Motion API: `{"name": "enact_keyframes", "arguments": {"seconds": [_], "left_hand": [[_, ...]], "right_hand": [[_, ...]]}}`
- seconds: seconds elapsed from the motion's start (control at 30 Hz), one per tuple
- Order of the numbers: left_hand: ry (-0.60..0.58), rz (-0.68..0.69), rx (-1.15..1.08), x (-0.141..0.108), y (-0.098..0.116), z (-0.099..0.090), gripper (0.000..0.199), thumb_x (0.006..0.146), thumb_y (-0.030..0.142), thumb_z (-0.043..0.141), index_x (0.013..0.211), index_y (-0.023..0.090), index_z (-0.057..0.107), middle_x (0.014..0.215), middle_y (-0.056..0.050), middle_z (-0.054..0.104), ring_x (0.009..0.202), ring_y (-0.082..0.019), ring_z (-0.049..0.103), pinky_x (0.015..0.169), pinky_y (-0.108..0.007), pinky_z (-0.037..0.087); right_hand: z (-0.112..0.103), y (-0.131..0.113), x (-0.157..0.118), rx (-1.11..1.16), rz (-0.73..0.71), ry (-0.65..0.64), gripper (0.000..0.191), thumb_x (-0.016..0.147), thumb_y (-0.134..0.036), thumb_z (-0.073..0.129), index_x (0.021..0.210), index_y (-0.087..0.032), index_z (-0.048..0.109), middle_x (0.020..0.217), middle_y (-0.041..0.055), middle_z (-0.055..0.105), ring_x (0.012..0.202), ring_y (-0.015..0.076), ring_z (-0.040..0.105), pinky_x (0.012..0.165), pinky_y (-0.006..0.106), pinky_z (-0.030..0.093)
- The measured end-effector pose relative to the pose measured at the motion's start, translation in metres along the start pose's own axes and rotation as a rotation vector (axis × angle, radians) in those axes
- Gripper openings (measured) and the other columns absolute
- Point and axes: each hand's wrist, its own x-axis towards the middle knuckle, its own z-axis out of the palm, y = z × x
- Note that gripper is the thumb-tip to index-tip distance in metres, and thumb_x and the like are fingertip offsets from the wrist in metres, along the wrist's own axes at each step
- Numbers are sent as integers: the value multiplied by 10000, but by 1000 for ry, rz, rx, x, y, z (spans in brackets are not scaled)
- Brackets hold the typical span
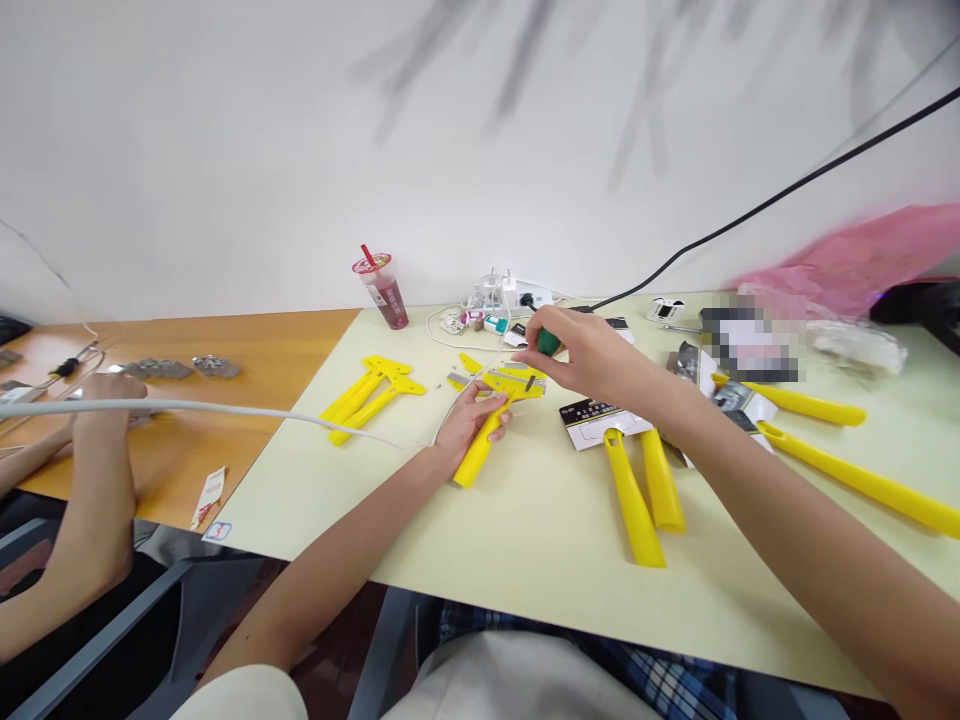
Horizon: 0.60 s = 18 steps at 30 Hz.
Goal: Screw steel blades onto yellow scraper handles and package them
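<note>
My left hand (474,424) is wrapped round the handle of a yellow scraper (471,462), its head pointing away from me. Above that head, my right hand (574,345) grips a green-handled screwdriver (548,343), whose shaft reaches down to the scraper's head. Loose yellow parts and grey blades lie just behind the held scraper. To the left, several yellow scrapers (379,403) rest on the pale table (450,540). On the right are yellow handles (634,500) with black-and-white cards (596,422) at their heads.
A cup with a red straw (387,292) stands near the wall beside a power strip (510,293) with cables. A white cable crosses the left side. More carded scrapers (855,470) and a pink bag (862,250) are at the right. Another person's arm (105,480) is at the wooden table (247,400).
</note>
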Motion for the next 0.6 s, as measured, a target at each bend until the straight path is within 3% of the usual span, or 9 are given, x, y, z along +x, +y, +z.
{"name": "enact_keyframes", "arguments": {"seconds": [0.17, 0.27, 0.33, 0.4, 0.5, 0.6], "left_hand": [[27, -3, -14, 1, 1, -2, 612, 707, 245, 1000, 1019, 229, 474, 1078, -42, 693, 678, -77, 593, 442, -168, 322], [21, -5, -11, 0, 2, -1, 616, 709, 257, 1008, 1041, 222, 490, 1080, -46, 691, 679, -78, 598, 444, -169, 336], [17, -14, -5, -1, 2, -1, 630, 695, 263, 1020, 1047, 219, 499, 1051, -39, 686, 672, -81, 600, 440, -172, 340], [12, -21, -4, -1, 1, 0, 633, 689, 263, 1026, 1039, 219, 500, 1023, -29, 680, 675, -86, 608, 440, -173, 343], [8, -21, -11, 1, 0, -2, 628, 690, 257, 1026, 1021, 219, 494, 1026, -29, 687, 678, -84, 607, 445, -171, 344], [20, -25, -26, 2, 0, -4, 611, 711, 254, 1013, 1034, 220, 495, 1107, -70, 717, 679, -79, 600, 456, -171, 341]], "right_hand": [[-4, 0, -2, 195, -90, -62, 271, 1022, -228, 588, 1281, -304, 607, 1379, 125, 680, 1220, 314, 692, 946, 478, 584], [-2, 0, 0, 210, -48, -41, 108, 1057, -331, 616, 1159, -295, 627, 1219, 90, 734, 1029, 279, 727, 849, 437, 601], [0, 1, 1, 127, -14, -19, 152, 1052, -415, 659, 1026, -278, 597, 1029, 64, 735, 846, 258, 692, 769, 415, 557], [-1, 3, 0, 56, 17, -19, 202, 1047, -433, 669, 981, -274, 564, 955, 57, 716, 784, 255, 655, 741, 407, 510], [-3, 6, -1, 89, 15, -62, 130, 1023, -337, 651, 1114, -280, 579, 1127, 100, 723, 920, 289, 692, 770, 418, 527], [-3, 8, -2, 181, -19, -74, 193, 1027, -280, 616, 1216, -297, 584, 1342, 125, 687, 1131, 310, 706, 837, 433, 577]]}}
